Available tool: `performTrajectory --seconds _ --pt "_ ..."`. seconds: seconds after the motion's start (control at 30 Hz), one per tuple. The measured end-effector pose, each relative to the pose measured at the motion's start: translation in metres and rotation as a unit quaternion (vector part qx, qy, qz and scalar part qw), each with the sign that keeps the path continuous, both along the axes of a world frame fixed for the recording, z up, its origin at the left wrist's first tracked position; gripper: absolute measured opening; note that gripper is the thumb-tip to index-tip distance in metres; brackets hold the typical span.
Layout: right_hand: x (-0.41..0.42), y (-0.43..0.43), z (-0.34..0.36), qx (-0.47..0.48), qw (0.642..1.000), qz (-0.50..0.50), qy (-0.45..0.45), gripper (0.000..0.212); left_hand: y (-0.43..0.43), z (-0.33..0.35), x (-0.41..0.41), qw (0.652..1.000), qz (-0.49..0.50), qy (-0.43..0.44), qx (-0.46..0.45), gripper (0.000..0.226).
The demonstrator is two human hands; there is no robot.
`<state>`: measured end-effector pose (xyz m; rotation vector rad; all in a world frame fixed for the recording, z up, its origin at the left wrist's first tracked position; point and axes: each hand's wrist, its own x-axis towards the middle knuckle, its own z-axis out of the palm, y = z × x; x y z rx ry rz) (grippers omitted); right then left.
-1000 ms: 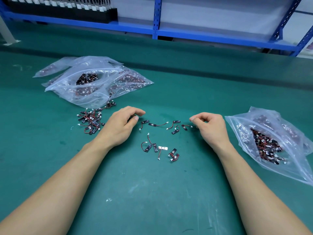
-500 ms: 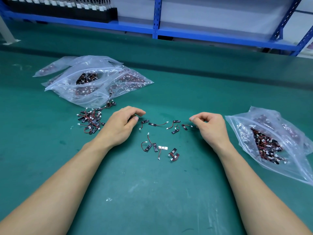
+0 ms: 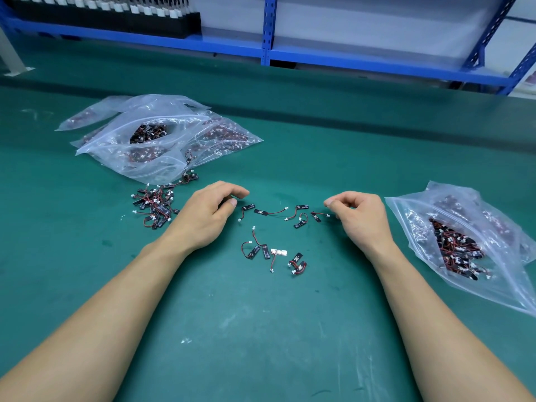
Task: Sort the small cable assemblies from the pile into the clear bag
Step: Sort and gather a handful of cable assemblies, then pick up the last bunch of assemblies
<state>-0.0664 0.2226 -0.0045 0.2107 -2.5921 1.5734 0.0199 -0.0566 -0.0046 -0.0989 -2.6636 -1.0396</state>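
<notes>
1. Nothing has moved since the earlier frame: my left hand (image 3: 203, 219) rests loosely curled and empty on the bench (image 3: 261, 329).
2. Right hand (image 3: 362, 219) is curled, thumb on forefinger; I cannot tell if it pinches anything.
3. Cables (image 3: 269, 211) lie between the hands, with the pile (image 3: 155, 207) left of them and the clear bag (image 3: 464, 242) to the right.

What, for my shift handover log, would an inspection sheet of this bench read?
Surface: green mat, pale scuffs.
Job's things: pile of cable assemblies beside left hand; loose assemblies between the hands; clear bag at right, part filled.
Clutter: filled bags far left.
Grippers: left hand rests on mat, fingers loosely curled, nothing seen in it; right hand curled, fingertips together, hold unclear.
Cables: only the assemblies' own red leads.
Surroundings: blue shelving; black tray of white-tipped parts.
</notes>
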Motion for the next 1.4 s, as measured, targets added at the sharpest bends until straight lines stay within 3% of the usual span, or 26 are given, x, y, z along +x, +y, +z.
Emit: performTrajectory --seconds 0.7,0.87,0.97,1.07,1.17,1.27,1.4 --pt "-0.002 0.001 -0.002 -0.01 1.0 0.002 0.0 0.018 0.001 0.0 -0.001 0.999 -0.001 -0.026 -0.021 0.029" --pt "-0.002 0.001 0.0 -0.054 0.998 -0.007 -0.01 0.017 0.01 0.001 0.007 0.981 -0.101 -0.113 -0.12 0.114" --pt "-0.003 -0.002 0.0 -0.079 0.997 -0.01 -0.013 0.015 0.032 -0.006 0.009 0.965 -0.145 -0.1 -0.193 0.136" --pt "-0.005 -0.002 0.001 -0.096 0.995 -0.01 -0.015 0.014 0.061 -0.008 0.001 0.961 -0.158 -0.073 -0.215 0.144" --pt "-0.006 0.001 0.001 -0.112 0.994 -0.002 -0.014 0.015 0.089 -0.005 -0.016 0.959 -0.18 -0.062 -0.211 0.139" --pt "-0.006 0.003 0.0 -0.128 0.992 0.004 -0.013 0.019 0.107 -0.004 -0.028 0.954 -0.189 -0.058 -0.223 0.119" --pt "-0.007 0.003 -0.001 -0.131 0.991 0.003 -0.013 0.019 0.101 -0.003 -0.031 0.978 -0.17 0.002 -0.121 0.041"
